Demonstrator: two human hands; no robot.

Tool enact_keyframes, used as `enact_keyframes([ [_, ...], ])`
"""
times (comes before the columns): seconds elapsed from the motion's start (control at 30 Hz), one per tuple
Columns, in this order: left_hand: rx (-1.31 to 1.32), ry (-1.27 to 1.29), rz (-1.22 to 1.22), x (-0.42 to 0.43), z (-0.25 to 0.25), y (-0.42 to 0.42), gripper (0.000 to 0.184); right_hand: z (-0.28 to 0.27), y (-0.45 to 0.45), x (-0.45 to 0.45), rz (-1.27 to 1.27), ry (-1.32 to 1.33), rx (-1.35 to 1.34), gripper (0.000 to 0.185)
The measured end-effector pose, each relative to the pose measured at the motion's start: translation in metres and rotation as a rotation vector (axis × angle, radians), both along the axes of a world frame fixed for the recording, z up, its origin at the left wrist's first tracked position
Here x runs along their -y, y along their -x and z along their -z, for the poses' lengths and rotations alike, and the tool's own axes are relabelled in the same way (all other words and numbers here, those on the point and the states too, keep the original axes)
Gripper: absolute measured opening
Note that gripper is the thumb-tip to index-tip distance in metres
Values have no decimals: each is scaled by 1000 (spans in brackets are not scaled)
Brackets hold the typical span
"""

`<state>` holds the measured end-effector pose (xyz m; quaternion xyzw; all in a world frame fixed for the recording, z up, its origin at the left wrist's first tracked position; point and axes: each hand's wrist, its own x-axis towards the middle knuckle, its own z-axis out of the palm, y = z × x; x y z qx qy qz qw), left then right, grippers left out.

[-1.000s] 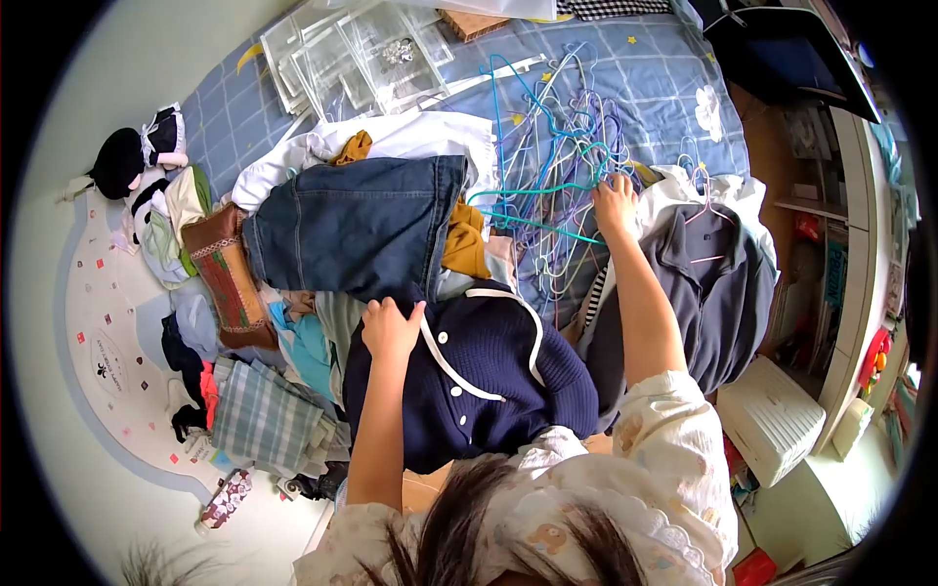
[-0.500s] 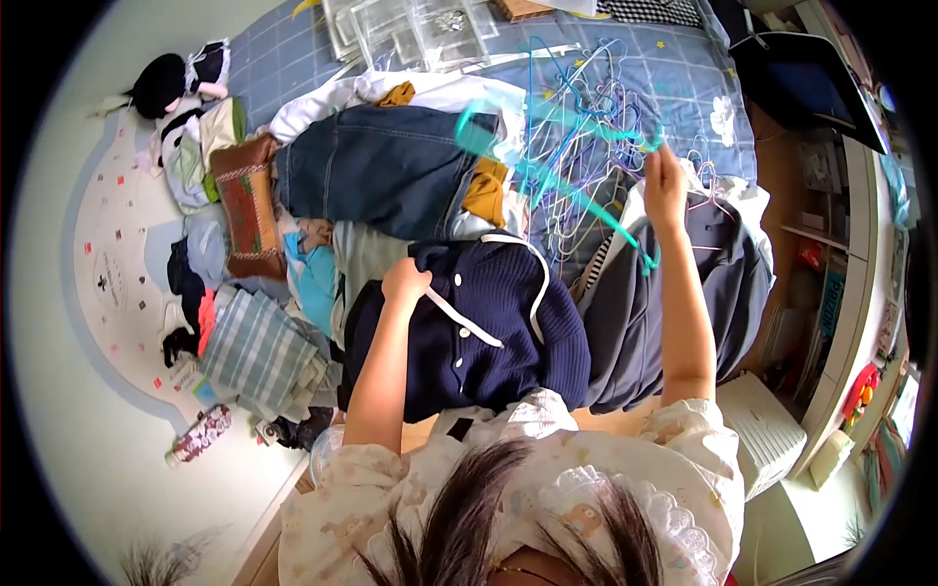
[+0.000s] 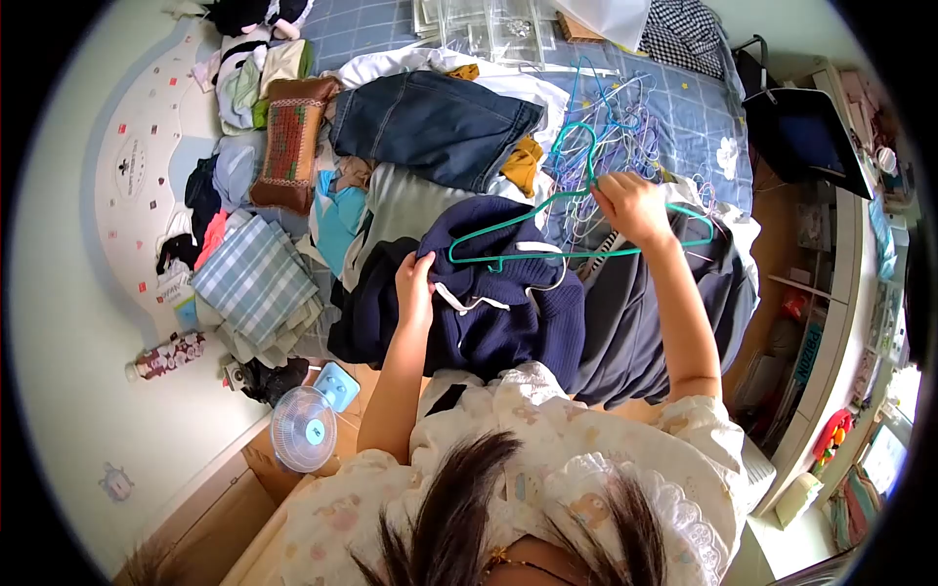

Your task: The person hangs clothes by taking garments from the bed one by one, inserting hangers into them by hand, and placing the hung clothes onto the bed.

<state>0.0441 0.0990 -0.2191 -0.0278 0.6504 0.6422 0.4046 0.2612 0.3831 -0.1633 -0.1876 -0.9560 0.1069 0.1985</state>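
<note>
My right hand [image 3: 633, 207] is closed around the neck of a green hanger [image 3: 576, 256], held level over the clothes with its hook pointing away from me. Below it lies a navy knitted cardigan [image 3: 508, 327] with white trim and a drawstring-like white band. My left hand [image 3: 415, 283] pinches the cardigan near its collar, and the hanger's left end is close to those fingers, over the navy fabric. To the right, a dark grey jacket [image 3: 635, 332] lies beside the cardigan. A tangle of thin wire hangers [image 3: 616, 137] spreads on the bed behind my right hand.
Dark blue jeans fabric [image 3: 430, 127] lies on heaped clothes, beside a brown patterned cushion [image 3: 293, 142]. A plaid folded cloth [image 3: 256, 281] sits at left. A small fan [image 3: 303, 430] stands at lower left, and a monitor [image 3: 806, 142] at right.
The green hanger has come down and left from above the wire hangers to over the cardigan. My left hand has lifted the cardigan's collar, and the whole view has shifted.
</note>
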Motion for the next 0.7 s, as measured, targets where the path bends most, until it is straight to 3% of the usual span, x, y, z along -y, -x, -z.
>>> enact_keyframes([
  [0.03, -170, 107, 60, 3, -14, -7, 15, -16, 0, 3, -45, -35, -2, 21],
  [0.07, -379, 21, 117, 10, -13, -12, 15, -28, 2, 7, -97, -82, 6, 20],
  [0.2, -610, -27, 219, 24, -44, -42, 12, -66, 19, 50, -271, -197, -66, 20],
  [0.3, -640, -52, 223, 34, -66, -55, 14, -98, 18, 86, -190, -288, -109, 20],
  [0.43, -675, -145, 108, 38, -81, -65, 13, -91, 1, 122, -262, -219, -73, 16],
  [0.53, -519, -216, 129, 42, -120, -90, 12, -51, -10, 179, -99, 65, -37, 18],
  [0.67, -674, -257, 132, 62, -103, -131, 20, -3, -19, 223, 342, 694, -126, 28],
  [0.7, -639, -205, 241, 73, -106, -140, 21, 9, -23, 229, 359, 772, -84, 17],
])
